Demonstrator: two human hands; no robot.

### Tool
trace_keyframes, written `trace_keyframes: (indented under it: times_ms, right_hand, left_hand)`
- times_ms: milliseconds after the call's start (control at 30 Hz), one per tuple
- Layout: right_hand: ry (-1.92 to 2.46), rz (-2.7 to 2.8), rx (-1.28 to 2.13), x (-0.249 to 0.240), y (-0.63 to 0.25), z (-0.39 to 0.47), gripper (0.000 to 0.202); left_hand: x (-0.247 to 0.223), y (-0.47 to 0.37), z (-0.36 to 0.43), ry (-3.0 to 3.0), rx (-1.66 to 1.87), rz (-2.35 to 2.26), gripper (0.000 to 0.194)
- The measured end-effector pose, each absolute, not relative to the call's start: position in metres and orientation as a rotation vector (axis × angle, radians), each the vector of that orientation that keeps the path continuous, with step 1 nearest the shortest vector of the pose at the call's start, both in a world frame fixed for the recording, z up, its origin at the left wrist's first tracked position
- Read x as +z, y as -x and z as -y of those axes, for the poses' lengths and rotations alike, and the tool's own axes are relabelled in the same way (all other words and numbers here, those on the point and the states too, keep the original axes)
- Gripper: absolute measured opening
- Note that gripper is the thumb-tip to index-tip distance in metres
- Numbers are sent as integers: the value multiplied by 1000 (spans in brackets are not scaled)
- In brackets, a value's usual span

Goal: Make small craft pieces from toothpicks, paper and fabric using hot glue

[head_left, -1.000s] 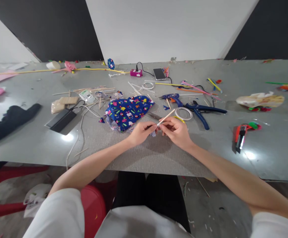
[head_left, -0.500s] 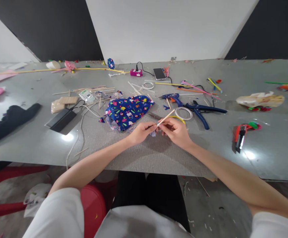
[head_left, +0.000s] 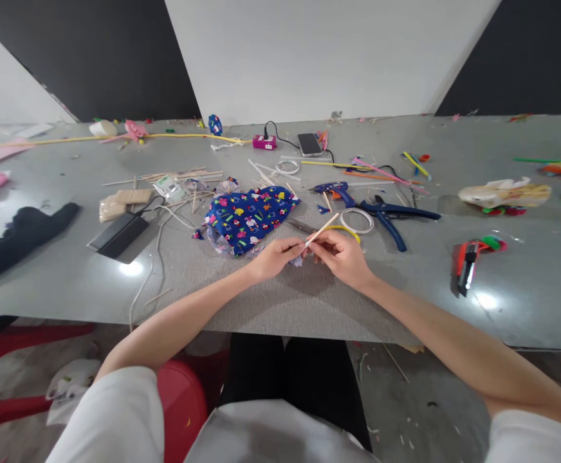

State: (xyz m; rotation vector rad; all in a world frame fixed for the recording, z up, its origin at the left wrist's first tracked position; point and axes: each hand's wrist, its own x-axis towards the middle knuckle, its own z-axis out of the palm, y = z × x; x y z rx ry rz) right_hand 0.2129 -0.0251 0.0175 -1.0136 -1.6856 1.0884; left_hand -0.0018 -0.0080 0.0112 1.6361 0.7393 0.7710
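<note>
Both hands meet over the near middle of the table. My right hand (head_left: 342, 257) is closed, its thumb and fingers pinching a thin wooden stick (head_left: 325, 229) that slants up to the right. My left hand (head_left: 279, 256) is closed too, pinching the stick's lower end, which looks wrapped in something white. A bit of pale cloth (head_left: 296, 262) shows below the fingertips; how it joins the stick is hidden. Left of the hands lies blue patterned fabric (head_left: 251, 215). Just beyond them are scissors (head_left: 301, 225), partly covered, and a yellow loop (head_left: 350, 231).
Blue-handled pliers (head_left: 390, 225), a glue gun (head_left: 333, 188) and a white ring coil (head_left: 356, 220) lie right of centre. A red utility knife (head_left: 468, 267) is farther right. Leftward are a black adapter box (head_left: 119, 233), a pale cord (head_left: 157, 251) and loose sticks (head_left: 179, 173). A phone (head_left: 309, 144) lies behind.
Hardly anything differs. Both hands keep their pinch on the stick at the same spot, and the view has shifted very slightly.
</note>
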Motion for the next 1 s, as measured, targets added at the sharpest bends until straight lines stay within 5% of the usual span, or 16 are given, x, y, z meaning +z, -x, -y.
trace_keyframes:
  times_ms: [333, 1000]
  right_hand:
    - [1005, 1700, 1155, 22, -213, 26, 34]
    - [1081, 1706, 1082, 16, -212, 26, 31]
  left_hand:
    - [8, 1, 7, -1621, 750, -724, 48]
    - [11, 3, 15, -2063, 990, -959, 19]
